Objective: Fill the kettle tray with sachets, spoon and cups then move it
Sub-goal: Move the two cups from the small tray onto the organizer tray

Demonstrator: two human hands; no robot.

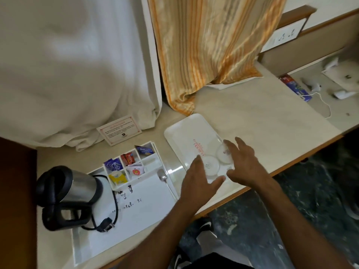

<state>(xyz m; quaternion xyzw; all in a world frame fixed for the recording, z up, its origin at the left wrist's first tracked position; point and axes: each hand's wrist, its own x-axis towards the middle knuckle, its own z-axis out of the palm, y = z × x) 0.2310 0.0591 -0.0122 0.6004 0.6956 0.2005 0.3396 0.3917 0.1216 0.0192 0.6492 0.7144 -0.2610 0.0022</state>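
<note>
The white kettle tray [147, 206] lies at the left of the counter. On it stand a steel and black kettle [77, 189], compartments with several coloured sachets [124, 167], and a spoon [162, 175] by its right rim. Right of it a smaller white tray [184, 133] with red lettering carries two clear cups, one nearer me [211, 166] and one further right [223, 152]. My left hand [196, 181] is spread beside the nearer cup, thumb under its front. My right hand [242, 164] hovers with fingers apart against the right cup. Neither cup is lifted.
The kettle's cord and plug [105, 226] trail over the kettle tray. A printed card [119, 130] leans against the white curtain [68, 65]; an orange striped curtain [209, 45] hangs behind the small tray. A blue-red tube [295, 88] and white cable [326, 107] lie far right.
</note>
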